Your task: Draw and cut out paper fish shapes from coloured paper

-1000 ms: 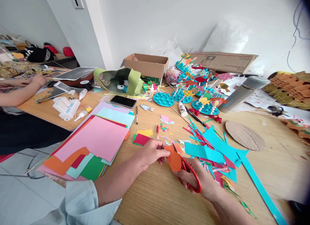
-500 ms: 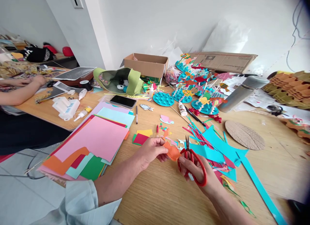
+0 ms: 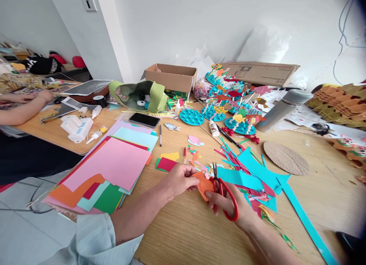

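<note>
Between my hands is a small piece of orange paper with faint drawn lines on it. My left hand pinches its left edge between thumb and fingers. My right hand is closed round the red-handled scissors, and its thumb rests against the paper's right side. The scissor blades point up and away, slightly apart, beside the paper rather than across it. Just beyond my hands lie small paper scraps and a red pen.
On the left sits a stack of coloured paper. Turquoise paper strips spread to the right, near a cardboard oval and a steel flask. A phone and paper fish models lie further back. Another person's arm rests far left.
The orange paper has turned to a more upright angle between my hands. My right hand and the scissors have shifted slightly left and down.
</note>
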A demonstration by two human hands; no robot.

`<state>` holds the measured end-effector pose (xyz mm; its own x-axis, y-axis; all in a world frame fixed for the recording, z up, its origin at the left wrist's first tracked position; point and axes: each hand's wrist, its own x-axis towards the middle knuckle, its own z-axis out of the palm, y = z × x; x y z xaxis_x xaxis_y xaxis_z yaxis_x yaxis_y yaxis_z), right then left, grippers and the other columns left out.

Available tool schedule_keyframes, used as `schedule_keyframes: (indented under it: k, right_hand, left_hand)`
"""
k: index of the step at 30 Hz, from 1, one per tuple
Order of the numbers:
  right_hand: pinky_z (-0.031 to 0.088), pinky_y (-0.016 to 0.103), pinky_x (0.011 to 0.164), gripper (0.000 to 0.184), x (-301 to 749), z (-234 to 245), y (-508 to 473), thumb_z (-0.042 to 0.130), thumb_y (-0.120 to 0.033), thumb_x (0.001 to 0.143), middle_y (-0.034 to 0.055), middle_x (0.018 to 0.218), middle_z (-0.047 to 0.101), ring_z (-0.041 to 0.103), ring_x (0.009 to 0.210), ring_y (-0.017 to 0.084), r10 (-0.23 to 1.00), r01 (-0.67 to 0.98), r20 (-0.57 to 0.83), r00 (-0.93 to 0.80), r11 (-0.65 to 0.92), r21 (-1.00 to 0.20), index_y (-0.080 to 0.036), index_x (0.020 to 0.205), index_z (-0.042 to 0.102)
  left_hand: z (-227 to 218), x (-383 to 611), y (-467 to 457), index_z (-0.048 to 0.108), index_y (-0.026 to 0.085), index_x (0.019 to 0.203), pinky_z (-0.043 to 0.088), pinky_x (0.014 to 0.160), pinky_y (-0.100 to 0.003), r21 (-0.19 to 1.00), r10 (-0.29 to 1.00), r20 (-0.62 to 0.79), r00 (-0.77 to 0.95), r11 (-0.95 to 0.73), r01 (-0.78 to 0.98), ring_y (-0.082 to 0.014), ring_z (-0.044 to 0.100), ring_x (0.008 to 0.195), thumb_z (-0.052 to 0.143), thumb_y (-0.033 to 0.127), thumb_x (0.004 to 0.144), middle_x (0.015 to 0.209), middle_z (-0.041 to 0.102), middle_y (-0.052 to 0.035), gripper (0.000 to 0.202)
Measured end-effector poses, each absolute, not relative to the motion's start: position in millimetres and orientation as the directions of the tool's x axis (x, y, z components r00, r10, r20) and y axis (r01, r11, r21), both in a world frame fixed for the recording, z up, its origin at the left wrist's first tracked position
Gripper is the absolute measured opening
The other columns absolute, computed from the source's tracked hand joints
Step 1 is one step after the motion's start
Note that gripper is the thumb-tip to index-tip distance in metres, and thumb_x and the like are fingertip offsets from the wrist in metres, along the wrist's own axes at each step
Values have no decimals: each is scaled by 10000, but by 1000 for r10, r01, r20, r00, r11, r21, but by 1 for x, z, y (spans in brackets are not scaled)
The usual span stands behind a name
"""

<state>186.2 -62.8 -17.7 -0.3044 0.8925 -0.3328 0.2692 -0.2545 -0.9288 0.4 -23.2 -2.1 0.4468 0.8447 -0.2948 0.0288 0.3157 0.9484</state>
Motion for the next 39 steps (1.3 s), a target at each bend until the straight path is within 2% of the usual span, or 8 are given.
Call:
schedule_keyframes:
  k: [3, 9, 14, 19, 23, 26, 30, 39]
  right_hand:
    - [386, 223, 428, 281, 184, -19, -64, 670, -420, 770, -15, 580, 626, 562, 454, 130, 893, 316, -344, -291, -250, -915, -175, 704, 549]
    - [367, 211, 411, 278, 179, -17, -63, 666, -417, 753, -26, 556, 598, 533, 424, 110, 916, 266, -303, -263, -233, -936, -174, 708, 538]
    - [368, 208, 409, 321, 179, -13, -64, 676, -462, 758, -35, 553, 573, 515, 426, 106, 892, 273, -320, -319, -237, -932, -177, 721, 533]
    - [375, 217, 446, 372, 184, -15, -63, 586, -485, 849, -22, 565, 562, 519, 456, 105, 945, 202, -195, -263, -144, -969, -176, 653, 519]
    - [370, 212, 417, 316, 184, -17, -62, 642, -433, 813, -34, 542, 551, 508, 437, 106, 931, 181, -230, -283, -184, -966, -176, 660, 537]
    - [359, 212, 394, 308, 184, -19, -62, 651, -413, 793, -32, 519, 556, 505, 410, 107, 938, 178, -230, -259, -188, -966, -177, 632, 534]
    - [365, 220, 403, 314, 183, -18, -64, 647, -402, 786, -22, 519, 574, 522, 408, 113, 940, 184, -226, -254, -183, -966, -179, 602, 526]
    - [382, 237, 419, 390, 182, -25, -63, 598, -479, 830, 3, 538, 583, 533, 437, 126, 968, 152, -164, -189, -136, -979, -173, 593, 552]
  left_hand:
    - [-6, 1, -24, 603, 146, 728, 387, 547, -236, 954, 869, -274, 411, 299, 3, -107, 502, 557, 641, 296, 635, 622, 563, 15, 181]
    - [-14, 4, -27, 611, 137, 721, 391, 558, -243, 972, 841, -228, 491, 225, 67, -112, 495, 575, 647, 311, 669, 651, 586, -4, 185]
    - [-7, 3, -24, 615, 138, 736, 437, 557, -253, 953, 867, -257, 428, 300, -35, -131, 536, 591, 581, 259, 628, 673, 612, -19, 166]
    - [-4, -2, -27, 608, 146, 709, 418, 532, -232, 932, 703, -312, 639, 356, 64, -119, 536, 578, 532, 200, 598, 660, 597, -3, 145]
    - [-7, -3, -30, 611, 146, 709, 395, 544, -227, 945, 603, -306, 737, 290, 155, -115, 525, 600, 528, 178, 601, 683, 596, 0, 141]
    - [-7, -2, -29, 566, 151, 640, 351, 520, -216, 949, 691, -306, 654, 276, 153, -101, 487, 568, 561, 193, 598, 612, 549, 22, 60]
    - [-4, 0, -25, 521, 155, 600, 384, 518, -226, 943, 822, -318, 472, 324, 72, -111, 504, 554, 601, 249, 603, 582, 544, 14, 124]
    - [-10, 4, -29, 676, 101, 814, 415, 539, -227, 883, 784, -305, 540, 446, -148, -95, 526, 553, 757, 386, 622, 702, 612, -39, 353]
